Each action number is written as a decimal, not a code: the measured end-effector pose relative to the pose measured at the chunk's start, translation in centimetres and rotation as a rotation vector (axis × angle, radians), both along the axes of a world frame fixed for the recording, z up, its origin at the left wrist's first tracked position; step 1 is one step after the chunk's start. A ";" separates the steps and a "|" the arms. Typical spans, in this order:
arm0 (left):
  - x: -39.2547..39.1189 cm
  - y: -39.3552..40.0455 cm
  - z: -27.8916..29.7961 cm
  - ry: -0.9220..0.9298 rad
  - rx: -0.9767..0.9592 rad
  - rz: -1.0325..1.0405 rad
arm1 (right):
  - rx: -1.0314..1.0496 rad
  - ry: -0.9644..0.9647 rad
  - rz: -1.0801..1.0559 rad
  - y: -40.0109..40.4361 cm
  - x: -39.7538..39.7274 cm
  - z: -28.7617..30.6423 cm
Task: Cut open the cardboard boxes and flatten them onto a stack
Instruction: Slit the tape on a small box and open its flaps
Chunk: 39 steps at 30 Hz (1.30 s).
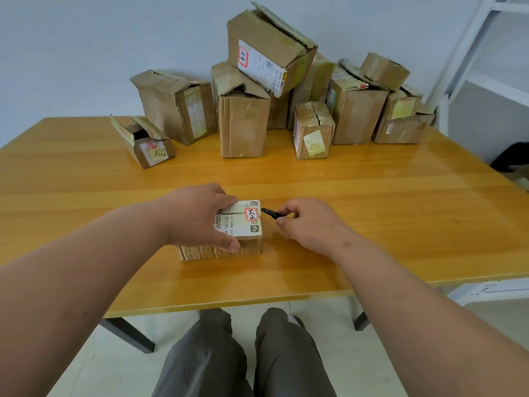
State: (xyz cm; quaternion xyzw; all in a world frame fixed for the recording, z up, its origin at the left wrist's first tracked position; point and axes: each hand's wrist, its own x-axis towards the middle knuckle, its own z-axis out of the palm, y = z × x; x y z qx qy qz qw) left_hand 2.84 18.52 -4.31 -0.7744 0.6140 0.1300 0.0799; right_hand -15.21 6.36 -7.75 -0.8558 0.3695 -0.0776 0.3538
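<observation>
A small cardboard box (246, 224) with a white shipping label marked in red on top stands near the front of the wooden table (372, 202). My left hand (200, 216) grips it from above, fingers over the far edge and thumb on the near side. A slit runs across the label. My right hand (309, 224) holds a small black cutter (272, 214) just right of the box, its tip pointing at the box's top right edge.
Several taped cardboard boxes (243, 110) are piled along the table's far edge against the wall, one tilted on top. A white metal rack (486, 67) stands at the right. My knees show below the table's front edge.
</observation>
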 end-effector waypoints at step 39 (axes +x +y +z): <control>-0.2 -0.2 -0.1 -0.008 -0.015 0.043 | -0.055 -0.001 -0.067 0.5 0.9 -0.3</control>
